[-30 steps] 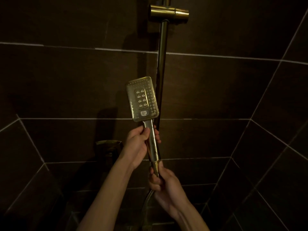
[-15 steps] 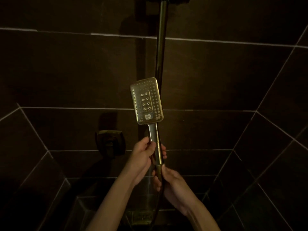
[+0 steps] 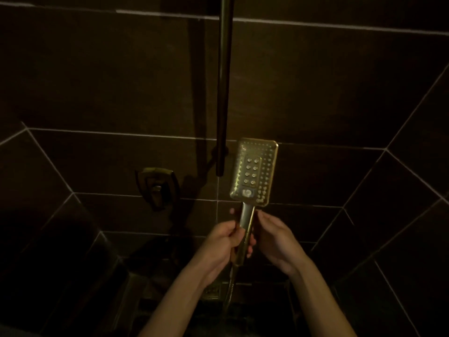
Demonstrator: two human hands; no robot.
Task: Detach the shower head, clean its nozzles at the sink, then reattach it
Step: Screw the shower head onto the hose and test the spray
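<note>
A rectangular brass-coloured shower head [image 3: 254,171] is held upright in front of a dark tiled wall [image 3: 97,81], with its nozzle face turned toward the camera. On that face a raised centre panel carrying two columns of larger nozzles is seen, ringed by rows of small nozzles, and a pale round button is set just below the panel. The handle [image 3: 245,229] runs down from the head and is tilted slightly to the left at its lower end.

The handle is gripped by the left hand [image 3: 222,242], whose fingers are curled round its lower half; fingertips are seen emerging on the handle's right side. The right hand [image 3: 274,239] is held just beside the handle on the right, its fingers loosely extended toward the upper part of the handle; whether they touch the metal cannot be told in the dim light. Both forearms are raised from the bottom of the view.

A metal hose [image 3: 229,288] is seen hanging from the bottom end of the handle, down between the forearms.

Behind and to the left of the shower head, a dark vertical rail [image 3: 223,93] is fixed to the wall, ending just beside the head's upper left edge. Further left, a brass-coloured valve fitting [image 3: 156,186] is mounted on the tiles. Pale grout lines are crossed over the wall.
</note>
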